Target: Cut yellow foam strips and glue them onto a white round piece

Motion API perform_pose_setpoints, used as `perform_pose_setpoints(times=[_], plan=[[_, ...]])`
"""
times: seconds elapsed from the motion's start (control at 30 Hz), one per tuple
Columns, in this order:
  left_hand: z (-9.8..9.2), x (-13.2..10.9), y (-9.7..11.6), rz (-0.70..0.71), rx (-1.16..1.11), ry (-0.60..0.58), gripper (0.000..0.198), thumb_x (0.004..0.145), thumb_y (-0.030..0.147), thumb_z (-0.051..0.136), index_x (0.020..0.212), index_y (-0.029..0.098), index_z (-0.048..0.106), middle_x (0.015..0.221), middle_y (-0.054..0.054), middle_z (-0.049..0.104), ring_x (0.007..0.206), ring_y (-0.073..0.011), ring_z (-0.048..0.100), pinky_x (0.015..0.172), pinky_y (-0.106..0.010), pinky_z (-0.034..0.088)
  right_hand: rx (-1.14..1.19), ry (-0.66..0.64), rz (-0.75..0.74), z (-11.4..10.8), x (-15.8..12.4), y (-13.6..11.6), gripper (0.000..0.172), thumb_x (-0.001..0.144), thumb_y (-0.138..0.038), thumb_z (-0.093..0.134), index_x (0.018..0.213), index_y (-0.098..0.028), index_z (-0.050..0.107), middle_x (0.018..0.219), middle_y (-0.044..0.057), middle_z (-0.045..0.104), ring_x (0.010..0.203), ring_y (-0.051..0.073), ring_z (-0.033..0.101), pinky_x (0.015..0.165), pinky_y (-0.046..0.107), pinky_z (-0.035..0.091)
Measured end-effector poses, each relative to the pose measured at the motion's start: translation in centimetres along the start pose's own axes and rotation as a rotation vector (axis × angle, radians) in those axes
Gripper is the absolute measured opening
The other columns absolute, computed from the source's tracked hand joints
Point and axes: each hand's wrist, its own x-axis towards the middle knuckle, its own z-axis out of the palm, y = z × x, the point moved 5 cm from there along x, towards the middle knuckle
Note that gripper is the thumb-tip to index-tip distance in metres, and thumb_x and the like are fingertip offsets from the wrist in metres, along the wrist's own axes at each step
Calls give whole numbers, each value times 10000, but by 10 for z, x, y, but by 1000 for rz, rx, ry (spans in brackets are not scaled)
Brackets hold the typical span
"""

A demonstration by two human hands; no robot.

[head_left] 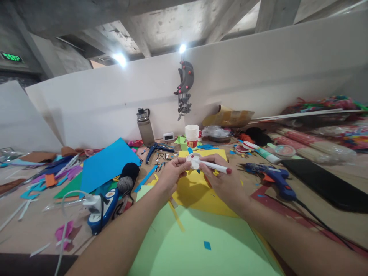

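Observation:
My left hand is closed on the edge of a small white round piece with a reddish mark and blue bits at its rim. Whether this is the end of a paper cup I cannot tell. A white marker pen with a dark red end is gripped in my right hand, its other end pointing at the white piece. Both hands are above yellow paper, which overlaps a light green sheet nearer me. On the green sheet lies a small blue paper scrap.
Behind my hands stand stacked paper cups and a bottle. A blue glue gun with a cord and a black flat object lie right. Left are a blue sheet, yarn balls and a power strip.

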Motion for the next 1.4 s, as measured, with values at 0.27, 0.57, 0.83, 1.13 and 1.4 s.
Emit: perform_pose_setpoints(times=[0.27,0.57,0.83,1.13,1.4], plan=[[-3,0,2,-10,-3,43,388,533,416,843,797,164,712,694,-7,625,597,-68,484,555,-202,328,15,16,-35,-2,2,-6,180,866,-360,560,918,-199,622,860,53,689,750,172,641,665,279,508],[-2,-1,4,-19,-26,55,445,515,418,851,850,150,731,673,2,606,577,-51,468,520,-172,323,35,16,-63,-2,4,-5,167,872,-334,551,934,-189,603,865,55,678,728,164,620,659,282,495],[-4,1,2,-19,-57,43,411,559,411,833,862,156,727,658,9,584,563,-48,461,511,-167,325,14,12,-59,-2,5,-6,132,875,-327,545,897,-209,599,845,39,680,724,158,628,660,266,492],[-3,-1,4,-7,-83,72,414,532,416,845,788,133,683,622,22,534,550,-46,445,489,-164,320,-42,49,-58,-13,6,-15,147,876,-340,540,896,-217,617,835,51,679,738,180,631,660,288,505],[0,-4,10,30,-82,58,400,524,398,852,769,135,678,637,14,554,563,-46,446,515,-167,339,-87,-12,-34,-8,6,-9,152,873,-337,530,875,-208,610,808,38,680,701,163,621,623,262,481]])
